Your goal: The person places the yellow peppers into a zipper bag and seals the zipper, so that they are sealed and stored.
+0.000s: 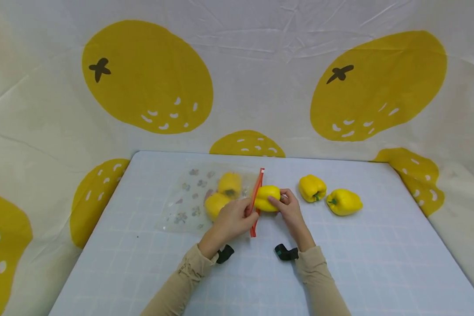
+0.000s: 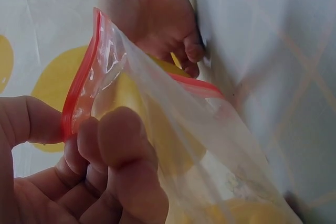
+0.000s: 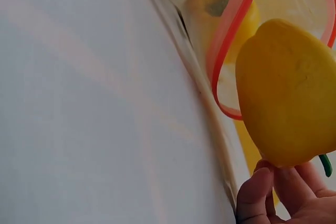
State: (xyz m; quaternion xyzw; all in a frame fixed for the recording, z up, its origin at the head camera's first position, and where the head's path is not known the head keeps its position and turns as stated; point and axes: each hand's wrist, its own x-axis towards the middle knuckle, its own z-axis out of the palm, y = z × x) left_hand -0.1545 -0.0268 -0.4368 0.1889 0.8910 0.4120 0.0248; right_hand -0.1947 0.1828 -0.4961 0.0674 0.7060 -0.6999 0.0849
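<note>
A clear zip bag (image 1: 181,197) with a flower print and a red zip edge (image 2: 79,85) lies on the table, its mouth toward the right. Two yellow bell peppers (image 1: 230,183) are inside it. My left hand (image 1: 234,217) pinches the red edge between thumb and fingers, and the mouth gapes in the left wrist view. With thumb and fingertips my right hand (image 1: 290,210) holds another yellow bell pepper (image 3: 289,93) by its stem end. That pepper's blunt end is right at the bag's mouth.
Two more yellow bell peppers, one nearer (image 1: 313,188) and one farther right (image 1: 344,202), lie on the table (image 1: 379,263) right of my right hand. Black wrist devices (image 1: 286,252) show at both wrists. A fruit-printed cloth (image 1: 256,79) hangs behind the table.
</note>
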